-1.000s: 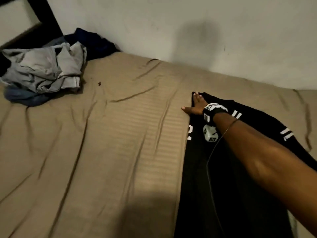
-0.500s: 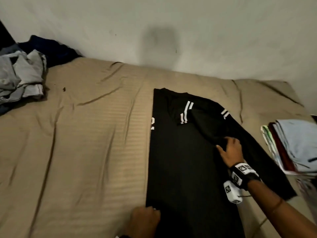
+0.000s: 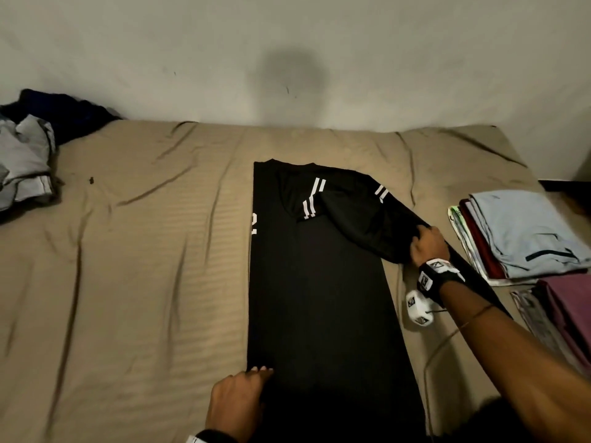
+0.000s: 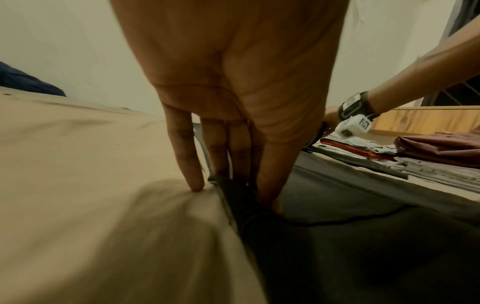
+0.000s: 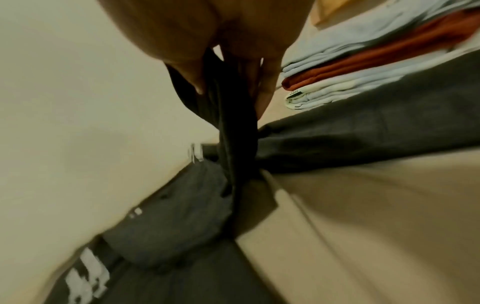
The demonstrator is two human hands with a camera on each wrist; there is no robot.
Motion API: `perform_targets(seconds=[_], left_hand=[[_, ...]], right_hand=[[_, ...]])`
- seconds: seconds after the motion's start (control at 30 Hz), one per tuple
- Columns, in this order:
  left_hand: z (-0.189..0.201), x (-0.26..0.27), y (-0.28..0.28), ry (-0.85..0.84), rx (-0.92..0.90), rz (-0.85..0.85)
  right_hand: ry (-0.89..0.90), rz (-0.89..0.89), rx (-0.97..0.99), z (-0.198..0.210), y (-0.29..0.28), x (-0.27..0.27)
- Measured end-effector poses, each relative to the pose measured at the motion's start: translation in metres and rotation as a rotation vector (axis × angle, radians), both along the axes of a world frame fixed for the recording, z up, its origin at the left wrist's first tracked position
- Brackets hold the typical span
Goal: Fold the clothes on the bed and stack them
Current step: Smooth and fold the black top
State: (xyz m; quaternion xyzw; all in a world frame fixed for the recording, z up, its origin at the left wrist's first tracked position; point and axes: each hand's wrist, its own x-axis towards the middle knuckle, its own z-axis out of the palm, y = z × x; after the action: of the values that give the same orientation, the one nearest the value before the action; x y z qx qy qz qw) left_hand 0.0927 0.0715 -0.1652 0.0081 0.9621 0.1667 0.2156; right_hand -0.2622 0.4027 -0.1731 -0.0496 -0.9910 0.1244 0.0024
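Observation:
A black shirt [image 3: 316,282] with white stripes lies lengthwise on the tan bed [image 3: 144,266], its left side folded in. My right hand [image 3: 422,241] grips the shirt's right sleeve part and holds it bunched and lifted off the sheet. In the right wrist view that hand [image 5: 228,88] has black cloth [image 5: 233,127] hanging between its fingers and thumb. My left hand [image 3: 262,374] is at the shirt's near left edge. In the left wrist view the left hand [image 4: 244,197] pinches that edge between nearly straight fingers and thumb, the little finger on the sheet.
Two folded stacks sit at the bed's right edge: one topped by a light blue garment [image 3: 524,235], one by a maroon garment [image 3: 566,318]. An unfolded grey and dark pile [image 3: 25,155] lies far left by the wall. A cable [image 3: 428,362] trails from the right wrist.
My right hand left the shirt's far corner, came back to the right sleeve part and gripped and raised it. My left hand arrived at the near left edge. The view turned right.

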Motion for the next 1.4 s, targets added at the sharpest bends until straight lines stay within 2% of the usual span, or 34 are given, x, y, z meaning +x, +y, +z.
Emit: perform_targets(seconds=[0.07,0.23,0.3,0.43,0.6,0.67,0.8,0.87,0.97,1.03,1.1,1.17,1.2,1.27,1.3,1.33,1.4], left_hand=[[-0.001,0.003,-0.001,-0.06,0.015,0.026],[-0.009,0.02,-0.005,-0.008,0.099,0.119],[-0.019,0.028,-0.003,0.034,0.122,0.125],[-0.017,0.033,0.008,0.056,0.072,0.11],[-0.008,0.04,0.016,0.026,0.002,0.1],[-0.003,0.042,0.018,0.021,0.013,0.117],[-0.003,0.048,0.015,-0.019,0.101,0.175],[-0.003,0.05,0.012,-0.016,0.144,0.238],[0.002,0.05,0.015,0.034,0.223,0.436],[0.009,0.047,0.022,0.114,0.394,0.585],[0.016,0.038,0.028,0.097,0.754,0.825],[0.012,0.024,0.027,-0.139,1.131,1.075],[0.007,0.02,0.023,-0.245,1.247,1.138],[-0.008,0.02,0.014,-0.333,1.261,1.176],[-0.018,0.022,0.012,-0.31,1.177,1.163],[-0.034,0.025,0.007,-0.265,1.082,1.116],[-0.077,0.032,0.002,-0.176,0.897,1.001]], right_hand=[[0.058,-0.068,-0.312,0.021,0.001,-0.004],[0.172,-0.27,-1.226,0.112,0.002,0.002],[0.108,-0.312,-1.392,0.143,0.0,0.013],[0.113,-0.355,-1.303,0.163,0.004,0.024],[0.095,-0.477,-1.355,0.175,0.007,0.037],[0.119,-0.463,-1.366,0.185,0.009,0.034],[0.135,-0.25,-1.434,0.217,-0.006,0.04],[0.139,-0.051,-1.425,0.243,-0.025,0.071],[0.064,0.232,-1.334,0.247,-0.059,0.133],[0.021,0.378,-1.21,0.225,-0.079,0.178],[-0.034,0.513,-1.042,0.188,-0.097,0.224],[-0.145,0.642,-0.868,0.141,-0.113,0.269],[-0.228,0.718,-0.771,0.117,-0.119,0.288],[-0.432,0.891,-0.516,0.067,-0.125,0.321],[-0.492,0.955,-0.382,0.045,-0.126,0.333],[-0.535,0.95,-0.291,0.027,-0.123,0.341],[-0.595,0.837,-0.334,0.006,-0.116,0.351]])
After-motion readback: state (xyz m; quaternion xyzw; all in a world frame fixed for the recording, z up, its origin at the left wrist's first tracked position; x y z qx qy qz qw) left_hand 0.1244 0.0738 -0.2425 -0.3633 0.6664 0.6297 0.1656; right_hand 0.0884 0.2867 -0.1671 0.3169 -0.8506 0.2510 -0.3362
